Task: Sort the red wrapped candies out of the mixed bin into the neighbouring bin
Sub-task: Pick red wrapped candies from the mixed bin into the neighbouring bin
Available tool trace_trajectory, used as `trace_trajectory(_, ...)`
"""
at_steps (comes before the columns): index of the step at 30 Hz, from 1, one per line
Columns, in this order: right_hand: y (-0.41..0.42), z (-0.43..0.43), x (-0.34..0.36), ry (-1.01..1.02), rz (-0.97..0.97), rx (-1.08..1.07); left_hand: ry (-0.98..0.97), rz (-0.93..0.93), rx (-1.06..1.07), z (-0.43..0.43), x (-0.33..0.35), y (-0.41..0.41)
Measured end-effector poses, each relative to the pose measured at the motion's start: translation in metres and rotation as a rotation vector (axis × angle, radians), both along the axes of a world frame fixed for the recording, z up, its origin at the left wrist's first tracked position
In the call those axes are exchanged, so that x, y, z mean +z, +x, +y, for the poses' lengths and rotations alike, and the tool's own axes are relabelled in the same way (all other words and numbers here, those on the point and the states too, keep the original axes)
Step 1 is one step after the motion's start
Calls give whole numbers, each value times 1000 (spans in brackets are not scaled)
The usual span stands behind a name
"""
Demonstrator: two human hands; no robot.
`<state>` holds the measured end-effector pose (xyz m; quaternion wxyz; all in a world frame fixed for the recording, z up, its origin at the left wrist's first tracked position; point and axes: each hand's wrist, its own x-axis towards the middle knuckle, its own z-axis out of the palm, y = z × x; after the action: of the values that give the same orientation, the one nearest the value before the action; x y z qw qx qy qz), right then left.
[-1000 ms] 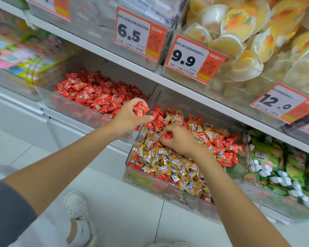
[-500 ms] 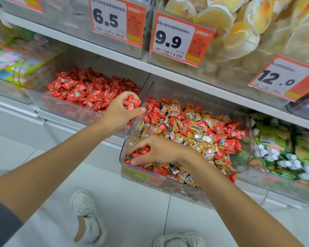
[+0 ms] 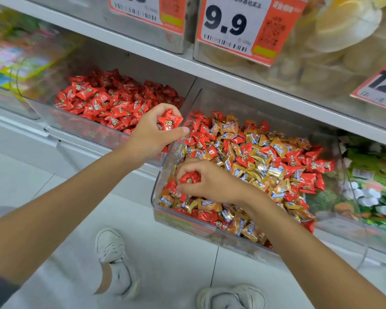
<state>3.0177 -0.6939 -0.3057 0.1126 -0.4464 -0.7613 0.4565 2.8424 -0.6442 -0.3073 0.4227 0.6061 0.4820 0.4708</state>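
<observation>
A clear mixed bin (image 3: 158, 175) holds red and gold wrapped candies (image 3: 265, 157). To its left stands the neighbouring bin (image 3: 42, 112), filled with red candies (image 3: 112, 101) only. My left hand (image 3: 152, 134) hovers between the two bins and grips a red wrapped candy (image 3: 168, 120); more may lie in the palm, hidden. My right hand (image 3: 207, 181) rests in the near left corner of the mixed bin, its fingers curled around a red candy (image 3: 189, 176).
A shelf edge (image 3: 232, 74) runs above the bins with orange price tags (image 3: 239, 25). Further clear bins sit right (image 3: 370, 175) and left (image 3: 9, 63). Grey floor tiles and my white shoes (image 3: 114, 259) are below.
My right hand slid from the middle of the mixed bin to its near left corner and closed on a red candy. My left hand stayed at the divide, holding its candy.
</observation>
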Motion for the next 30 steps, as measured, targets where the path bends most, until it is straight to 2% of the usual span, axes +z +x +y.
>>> trace_trajectory(4,20,3,12,-20,152,-196,-8,10,6,1,-2,-1)
trace_trajectory(8,36,3,21,-9,197,-248,-15,4,8,1,-2,-1)
trace_trajectory(18,52,-14,21,-47,-40,-43,-21,-6,1,-1,-2,-1)
trace_trajectory(22,52,-24,24,-88,-218,143,-17,-13,7,-2,-1,0)
trace_trajectory(25,45,-25,21,-27,-337,220,-21,-18,13,-3,0,1)
trace_trajectory(30,48,-15,20,-6,-106,-17,-25,-30,6,-3,-1,0)
